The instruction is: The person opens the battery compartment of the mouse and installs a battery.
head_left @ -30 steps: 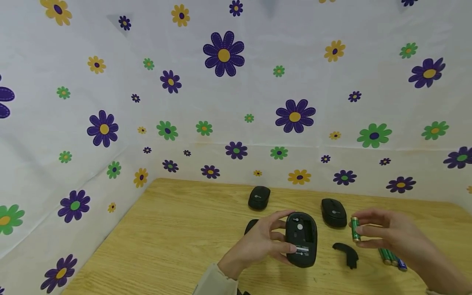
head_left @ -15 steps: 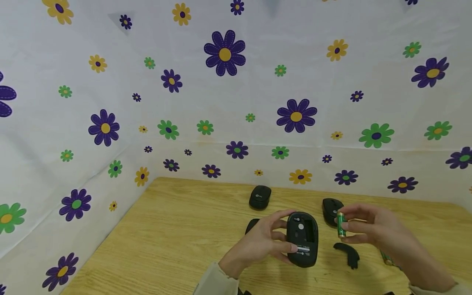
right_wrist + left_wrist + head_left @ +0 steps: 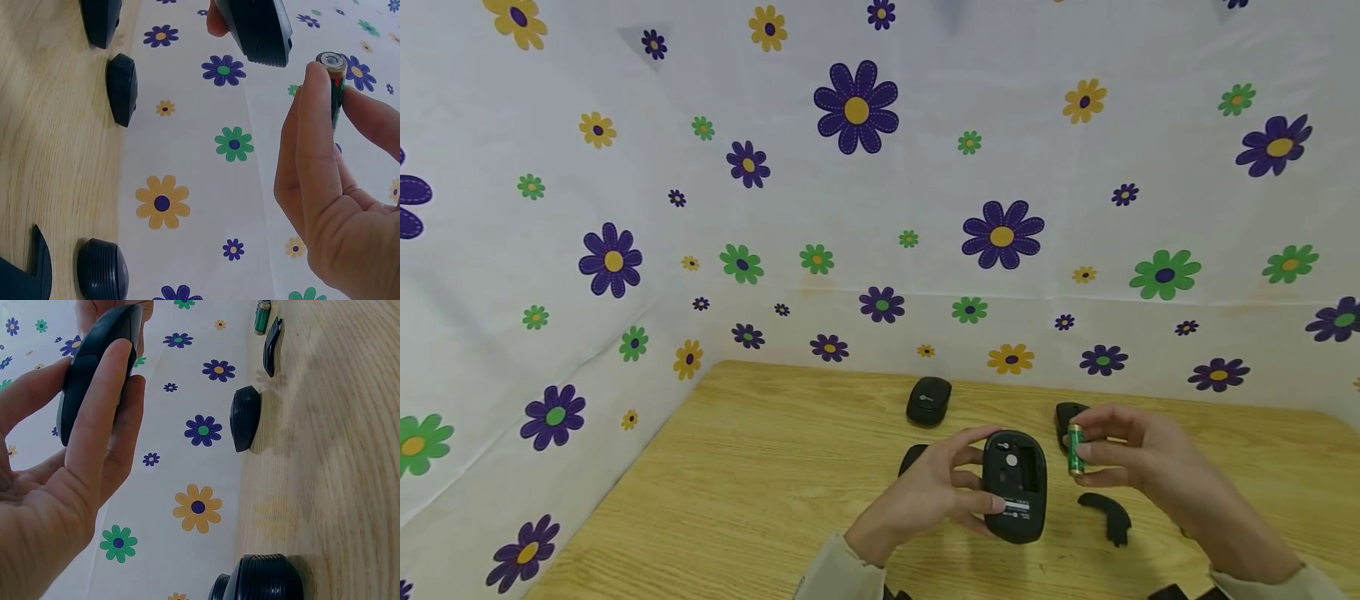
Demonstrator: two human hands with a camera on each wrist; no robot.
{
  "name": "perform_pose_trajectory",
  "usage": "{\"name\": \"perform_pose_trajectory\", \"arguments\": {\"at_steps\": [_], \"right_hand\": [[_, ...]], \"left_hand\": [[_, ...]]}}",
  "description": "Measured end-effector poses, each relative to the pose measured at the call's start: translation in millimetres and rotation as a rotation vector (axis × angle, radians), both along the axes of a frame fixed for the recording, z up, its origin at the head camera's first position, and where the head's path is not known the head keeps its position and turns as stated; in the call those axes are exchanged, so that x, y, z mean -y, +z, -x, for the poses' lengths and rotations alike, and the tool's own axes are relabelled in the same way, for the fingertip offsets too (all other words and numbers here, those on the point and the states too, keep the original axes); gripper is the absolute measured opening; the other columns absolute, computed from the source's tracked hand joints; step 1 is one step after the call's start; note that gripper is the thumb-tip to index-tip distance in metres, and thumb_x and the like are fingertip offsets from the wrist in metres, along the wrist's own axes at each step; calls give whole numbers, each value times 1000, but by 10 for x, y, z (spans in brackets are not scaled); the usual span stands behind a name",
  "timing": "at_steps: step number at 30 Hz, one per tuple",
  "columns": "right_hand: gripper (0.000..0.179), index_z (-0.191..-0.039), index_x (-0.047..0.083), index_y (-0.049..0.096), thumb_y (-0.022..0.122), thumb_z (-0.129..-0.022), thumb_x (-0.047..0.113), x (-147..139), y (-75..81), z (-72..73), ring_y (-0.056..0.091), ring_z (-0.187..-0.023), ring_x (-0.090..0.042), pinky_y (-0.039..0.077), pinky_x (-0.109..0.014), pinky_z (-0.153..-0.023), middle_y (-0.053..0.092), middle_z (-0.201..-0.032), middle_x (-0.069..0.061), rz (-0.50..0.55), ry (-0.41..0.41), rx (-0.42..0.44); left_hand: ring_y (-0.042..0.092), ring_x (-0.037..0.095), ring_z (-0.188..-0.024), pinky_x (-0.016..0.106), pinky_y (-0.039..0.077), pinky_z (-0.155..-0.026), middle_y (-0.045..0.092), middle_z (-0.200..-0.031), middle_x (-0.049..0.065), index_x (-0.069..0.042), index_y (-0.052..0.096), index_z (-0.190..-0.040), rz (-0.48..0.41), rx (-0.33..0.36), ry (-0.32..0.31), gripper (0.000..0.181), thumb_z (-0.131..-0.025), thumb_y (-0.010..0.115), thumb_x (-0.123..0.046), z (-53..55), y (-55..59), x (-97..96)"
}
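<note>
My left hand (image 3: 925,492) grips a black computer mouse (image 3: 1015,521) by its left side, underside facing me. Its battery slot shows as a dark hollow at the upper right, above a white label. To the right, my right hand (image 3: 1157,458) pinches a green battery (image 3: 1076,452) upright between thumb and fingers, a short gap from the mouse. In the right wrist view, the battery (image 3: 337,94) shows its flat metal end. A curved black battery cover (image 3: 1108,517) lies on the table below the right hand.
One black mouse (image 3: 928,402) stands at the back of the wooden table (image 3: 760,467). A second mouse (image 3: 1064,421) is partly behind my right hand, and a third (image 3: 912,457) behind my left. Green batteries (image 3: 262,317) lie at the right. A flowered cloth (image 3: 910,183) hangs behind.
My right hand has moved left with the green battery, closer to the mouse, and now covers part of the mouse behind it. The left hand stays nearly still.
</note>
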State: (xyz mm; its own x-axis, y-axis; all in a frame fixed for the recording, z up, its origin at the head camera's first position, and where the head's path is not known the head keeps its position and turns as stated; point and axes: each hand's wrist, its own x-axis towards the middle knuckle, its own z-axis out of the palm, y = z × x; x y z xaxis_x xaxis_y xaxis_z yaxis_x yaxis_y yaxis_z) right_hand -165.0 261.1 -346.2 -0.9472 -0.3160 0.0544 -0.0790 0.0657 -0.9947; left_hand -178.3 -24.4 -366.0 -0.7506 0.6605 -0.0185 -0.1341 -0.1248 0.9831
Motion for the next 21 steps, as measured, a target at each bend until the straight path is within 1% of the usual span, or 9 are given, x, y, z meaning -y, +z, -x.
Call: {"name": "perform_pose_trajectory", "arguments": {"at_steps": [5, 9, 14, 18, 21], "right_hand": [[19, -116, 6, 63, 59, -99, -4, 61, 18, 3, 68, -88, -22, 63, -41, -79, 60, -106, -8, -9, 1, -6], [19, -116, 4, 63, 59, -99, -4, 122, 20, 5, 67, -88, -21, 63, -39, -77, 60, -104, -8, -21, -2, -17], [20, -116, 3, 63, 59, -98, -5, 187, 38, -2, 66, -89, -19, 63, -39, -78, 59, -104, -8, -40, -27, -21], [19, -116, 2, 63, 60, -98, -4, 222, 47, 1, 65, -91, -18, 63, -39, -78, 61, -104, -7, -48, -48, -16], [19, -115, 3, 63, 62, -97, -4, 236, 51, -1, 66, -91, -18, 63, -40, -78, 62, -103, -7, -34, -57, -15]], "left_hand": [[69, 26, -96, 41, 64, -65, 61, -119, 13, -13, 47, -152, 9, -1, 4, 76, -85, 64, 19, -1, 2, 1], [69, 24, -94, 40, 64, -64, 61, -119, 13, -13, 47, -152, 13, -7, 3, 75, -86, 64, 19, -2, 1, 0], [68, 23, -93, 38, 64, -64, 61, -119, 13, -13, 46, -151, 12, -7, -3, 75, -86, 64, 18, -4, -2, -4], [69, 23, -93, 41, 64, -65, 61, -119, 13, -12, 45, -152, 15, -4, -5, 75, -86, 64, 18, -1, -3, -7], [69, 24, -94, 42, 64, -65, 61, -119, 13, -12, 45, -153, 18, -1, 1, 76, -86, 64, 19, 3, -7, -13]]}}
